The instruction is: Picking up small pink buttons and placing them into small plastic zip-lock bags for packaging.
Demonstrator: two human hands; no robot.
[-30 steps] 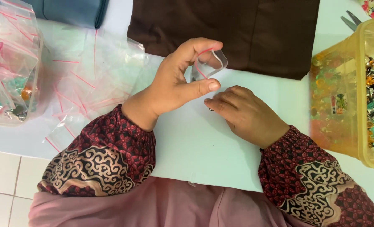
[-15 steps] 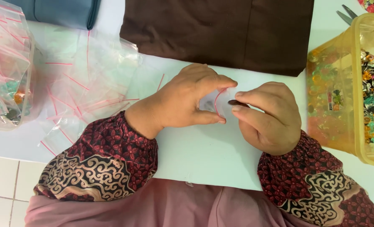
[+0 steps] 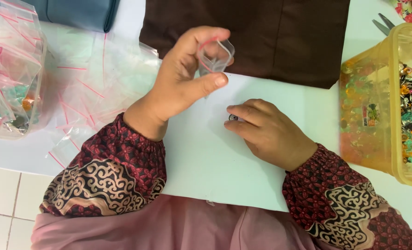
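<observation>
Clear plastic bag [image 3: 215, 55] is pinched in the left hand [image 3: 182, 88]; a small dark bead [image 3: 232, 118] is gripped by the right hand [image 3: 270, 132], just below.

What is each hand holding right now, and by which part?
The left hand pinches a small clear zip bag by its upper edge. The right hand has its fingertips on a small dark round piece lying on the white sheet.

A small clear zip bag [image 3: 213, 56] with a pink seal strip is held upright and open-mouthed, lifted above the white bench. A tiny dark, round metal piece [image 3: 232, 118] lies on the bench just below the bag, pinched at fingertips.
</observation>
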